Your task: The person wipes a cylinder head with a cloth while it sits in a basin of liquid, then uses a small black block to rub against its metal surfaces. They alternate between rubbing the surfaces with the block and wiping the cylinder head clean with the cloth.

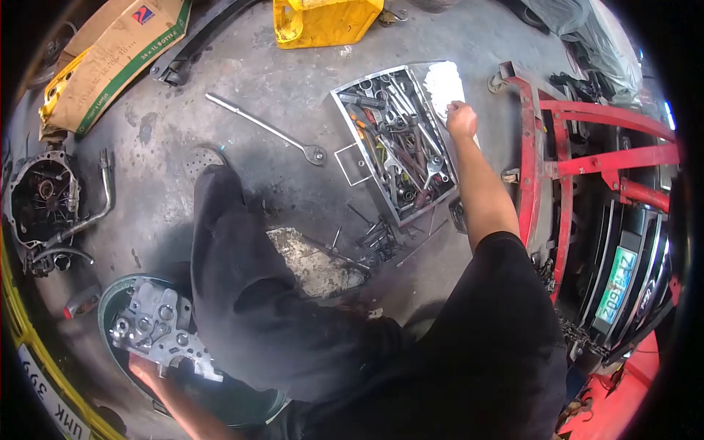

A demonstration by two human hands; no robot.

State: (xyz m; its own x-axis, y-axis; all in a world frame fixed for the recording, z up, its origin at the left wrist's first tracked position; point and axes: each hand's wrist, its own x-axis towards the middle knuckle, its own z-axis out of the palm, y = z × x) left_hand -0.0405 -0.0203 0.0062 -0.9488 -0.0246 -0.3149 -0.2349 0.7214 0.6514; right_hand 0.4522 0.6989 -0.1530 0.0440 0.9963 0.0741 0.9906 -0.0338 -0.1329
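Observation:
At the lower left, my left hand (149,372) grips a silver metal valve body (163,323) from below, and the part hides most of the fingers. Holes and channels show across its cast face. It is held over a round dark green tub (110,297). My right arm reaches forward, and my right hand (461,119) is closed at the edge of a bundled white rag (442,82). Beside that hand stands a metal tool drawer (339,97) crowded with wrenches, sockets and screwdrivers.
A long ratchet (264,128) lies on the concrete floor. A gearbox housing (45,192) and bent pipe (106,187) are at left. A cardboard box (117,66) and yellow crate (326,26) stand farther off. Red steel frame (526,154) and a car (620,282) are at right.

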